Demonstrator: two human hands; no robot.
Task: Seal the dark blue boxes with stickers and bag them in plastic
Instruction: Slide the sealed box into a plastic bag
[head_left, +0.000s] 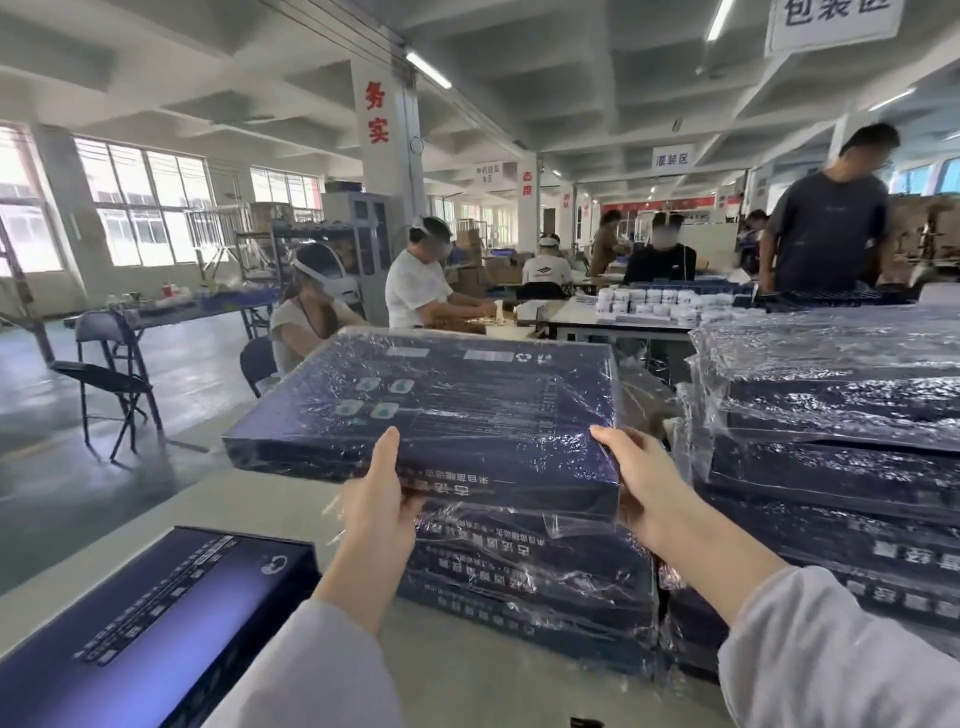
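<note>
Surroundings: a short stack of bagged boxes (530, 587) sat directly under the held box (441, 410), a taller stack (841, 467) to its right, an unbagged box (145, 634) to its lower left | Hands: left hand (376, 514) and right hand (644, 483) gripped the plastic-wrapped held box's near edge, thumbs on top.

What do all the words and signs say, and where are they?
"务实": red, on the white pillar.
"包装区": hanging sign, top right.
"灌装区": smaller hanging sign.
Print on the held box and the far small sign: too blurred to read.
</note>
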